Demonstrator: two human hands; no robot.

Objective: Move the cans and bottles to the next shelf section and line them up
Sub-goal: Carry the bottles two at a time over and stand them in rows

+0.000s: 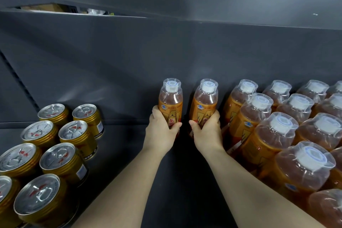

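Dark shelf board [120,144] lay under the hands. The left hand [161,133] gripped the first bottle [171,103], the right hand [208,133] gripped the second bottle [204,105]; both stood upright, caps up.

Orange bottle [171,102] is gripped at the label by the left hand [161,132]; second bottle [204,102] is gripped likewise by the right hand [207,132]. Both are held upright near the dark back panel [129,61], a narrow gap seen between them. Bottle rows [277,135] are packed at right, just beside the right hand. Gold cans [64,153] are grouped at left on the shelf [125,144], well apart from the hands.
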